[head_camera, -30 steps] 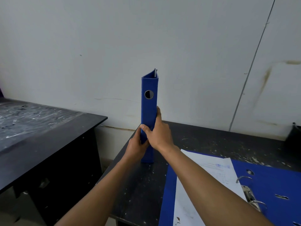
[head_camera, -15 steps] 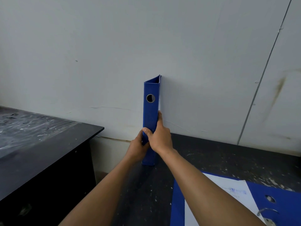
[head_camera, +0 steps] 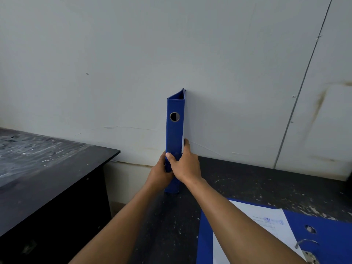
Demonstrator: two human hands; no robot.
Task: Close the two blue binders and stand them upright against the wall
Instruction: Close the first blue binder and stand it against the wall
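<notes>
A closed blue binder (head_camera: 174, 134) stands upright on the dark table (head_camera: 247, 183), its spine with a round finger hole facing me and its far edge against the white wall (head_camera: 228, 73). My left hand (head_camera: 159, 173) grips its lower left side. My right hand (head_camera: 185, 164) wraps the lower right side, thumb across the spine. A second blue binder (head_camera: 327, 233) lies open and flat at the lower right, with white paper (head_camera: 253, 223) on it and its metal ring mechanism (head_camera: 306, 248) showing; my right forearm crosses over it.
A second black table (head_camera: 47, 168) with a scuffed top stands to the left, separated by a gap. A thin cable (head_camera: 302, 80) runs down the wall on the right. A dark object (head_camera: 349, 178) sits at the right edge.
The upright binder has moved away from me until it meets the wall, both hands staying on its lower part. The view has shifted, so less of the open binder shows.
</notes>
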